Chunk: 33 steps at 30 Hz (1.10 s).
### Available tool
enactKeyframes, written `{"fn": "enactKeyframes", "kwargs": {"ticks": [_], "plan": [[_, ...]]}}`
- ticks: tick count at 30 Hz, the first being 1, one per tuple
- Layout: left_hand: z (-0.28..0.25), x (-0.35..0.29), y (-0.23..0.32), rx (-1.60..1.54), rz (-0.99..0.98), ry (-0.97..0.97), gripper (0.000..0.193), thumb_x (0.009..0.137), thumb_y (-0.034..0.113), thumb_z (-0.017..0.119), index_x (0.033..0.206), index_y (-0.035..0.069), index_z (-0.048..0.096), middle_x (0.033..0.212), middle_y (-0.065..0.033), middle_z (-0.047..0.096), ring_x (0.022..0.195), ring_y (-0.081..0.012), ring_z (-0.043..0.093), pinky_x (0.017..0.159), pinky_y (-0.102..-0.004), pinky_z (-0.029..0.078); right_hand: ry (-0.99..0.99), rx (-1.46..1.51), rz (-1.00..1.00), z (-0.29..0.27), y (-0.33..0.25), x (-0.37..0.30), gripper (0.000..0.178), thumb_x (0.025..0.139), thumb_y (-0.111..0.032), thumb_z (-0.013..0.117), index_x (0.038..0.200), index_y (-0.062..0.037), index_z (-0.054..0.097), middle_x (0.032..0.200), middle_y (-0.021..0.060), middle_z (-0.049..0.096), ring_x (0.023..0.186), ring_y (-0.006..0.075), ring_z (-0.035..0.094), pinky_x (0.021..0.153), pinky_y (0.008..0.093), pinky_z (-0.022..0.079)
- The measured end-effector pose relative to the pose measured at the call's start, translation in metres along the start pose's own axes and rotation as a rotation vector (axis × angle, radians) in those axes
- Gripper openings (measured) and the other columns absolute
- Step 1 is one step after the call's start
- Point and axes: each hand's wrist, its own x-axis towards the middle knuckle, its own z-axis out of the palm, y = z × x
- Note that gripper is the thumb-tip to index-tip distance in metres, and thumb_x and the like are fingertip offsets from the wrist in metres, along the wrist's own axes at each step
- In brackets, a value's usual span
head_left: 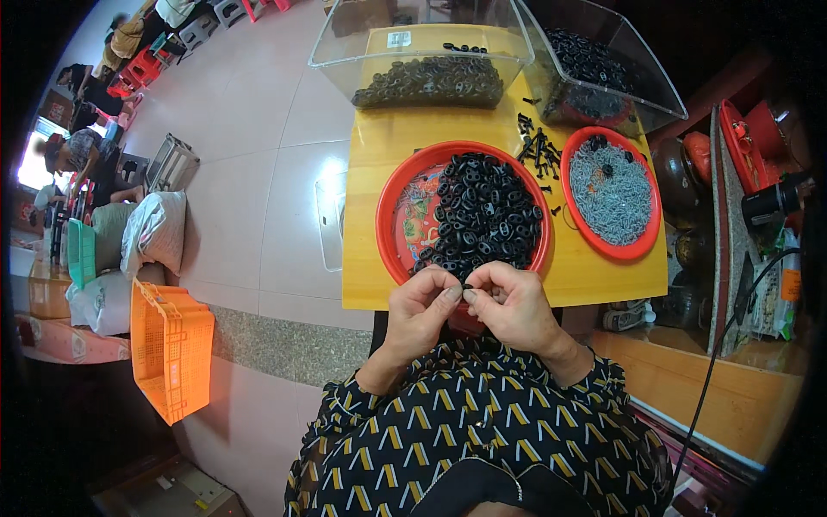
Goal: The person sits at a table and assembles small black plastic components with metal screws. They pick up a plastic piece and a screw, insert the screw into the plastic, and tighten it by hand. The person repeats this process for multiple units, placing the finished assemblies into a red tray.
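Observation:
My left hand (425, 308) and my right hand (510, 303) meet at the near rim of a red round tray (389, 185). Their thumbs and forefingers pinch a small black part (467, 288) between them; most of it is hidden by the fingertips. Just beyond lies a heap of black oval plastic pieces with two holes (488, 207), filling the tray's middle and right. A second red tray (652, 233), to the right, holds many small silvery screws (610, 194) with a few black pieces on top. Between the trays, black pin-like parts (540, 148) lie loose on the yellow table (366, 250).
Two clear plastic bins stand at the table's far side, the left bin (422, 62) and the right bin (642, 73), both with black parts inside. An orange crate (172, 345) and white sacks (157, 231) are at left. Shelving (728, 233) flanks the right; people sit far left.

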Motion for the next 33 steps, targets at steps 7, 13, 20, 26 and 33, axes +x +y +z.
{"fn": "enactKeyframes", "kwargs": {"ticks": [7, 13, 20, 26, 33], "plan": [[0.001, 0.001, -0.001, 0.065, -0.04, -0.013, 0.008, 0.083, 0.006, 0.052, 0.081, -0.002, 0.054, 0.075, 0.0003, 0.052, 0.068, -0.0049, 0.048, 0.06, -0.0185, 0.04, -0.034, 0.079, 0.099, -0.005, 0.001, 0.0, 0.005, 0.08, -0.002, 0.054, 0.08, 0.0028, 0.055, 0.065, 0.0028, 0.057, 0.057, 0.0058, 0.054, 0.049, 0.0206, 0.044], [0.007, 0.006, -0.002, -0.015, -0.089, 0.009, 0.008, 0.084, 0.008, 0.054, 0.084, 0.0, 0.054, 0.073, -0.0001, 0.055, 0.063, -0.0051, 0.049, 0.055, -0.0185, 0.04, -0.019, 0.143, 0.148, -0.005, 0.002, 0.003, 0.004, 0.081, -0.002, 0.053, 0.081, 0.0022, 0.054, 0.066, 0.002, 0.056, 0.057, 0.0056, 0.054, 0.049, 0.0201, 0.045], [0.003, 0.016, 0.003, 0.08, -0.024, 0.081, 0.016, 0.083, 0.006, 0.055, 0.095, -0.004, 0.054, 0.083, -0.0024, 0.055, 0.075, -0.0082, 0.051, 0.068, -0.0217, 0.044, 0.035, 0.156, 0.08, -0.02, 0.015, 0.0, 0.004, 0.08, -0.001, 0.054, 0.083, 0.0007, 0.052, 0.068, -0.0003, 0.053, 0.059, 0.0038, 0.051, 0.05, 0.0188, 0.042], [-0.02, 0.081, 0.006, 1.162, 0.349, 0.092, 0.011, 0.073, 0.002, 0.056, 0.083, -0.002, 0.058, 0.078, -0.018, 0.056, 0.07, -0.0338, 0.056, 0.063, -0.0369, 0.046, 0.038, 0.157, 0.065, -0.027, 0.014, -0.002, 0.004, 0.079, 0.0, 0.055, 0.082, 0.0005, 0.052, 0.069, -0.0007, 0.053, 0.061, 0.0037, 0.051, 0.054, 0.0191, 0.042], [-0.028, 0.099, -0.01, 1.248, 0.248, 0.023, 0.008, 0.066, 0.004, 0.057, 0.072, -0.001, 0.057, 0.085, -0.0205, 0.057, 0.08, -0.0351, 0.056, 0.071, -0.0408, 0.046, 0.022, 0.195, 0.07, -0.025, 0.021, -0.005, 0.005, 0.078, 0.002, 0.053, 0.082, 0.0004, 0.051, 0.07, -0.0002, 0.052, 0.062, 0.0047, 0.051, 0.055, 0.0189, 0.042]]}}
